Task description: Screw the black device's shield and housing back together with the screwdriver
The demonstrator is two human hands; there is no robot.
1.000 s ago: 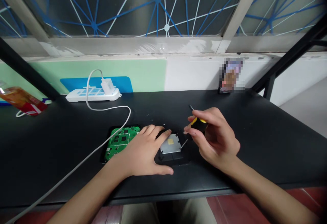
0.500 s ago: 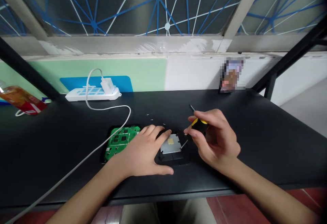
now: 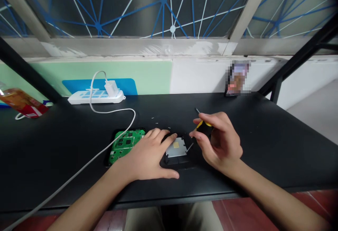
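My right hand (image 3: 221, 141) is closed around a screwdriver (image 3: 204, 128) with a yellow and black handle. One end of its shaft sticks out at the top; the other slants down to the right lower corner of a silver metal plate (image 3: 173, 151). A small yellowish square (image 3: 176, 145) sits on that plate, which lies in a black plastic cover (image 3: 179, 161). My left hand (image 3: 148, 155) lies spread, with fingertips at the plate's upper left edge and thumb out in front. It partly hides a green circuit board (image 3: 126, 146) in a black casing.
Several tiny screws (image 3: 156, 123) lie behind the cover. A white cable (image 3: 89, 159) crosses the board's corner from a charger (image 3: 111, 88) in a power strip (image 3: 96, 96). A phone (image 3: 235, 79) leans on the wall at right. A bottle (image 3: 25, 101) lies at far left.
My right hand has shifted very slightly left with the screwdriver, its tip still at the plate's corner. My left hand stays where it was.
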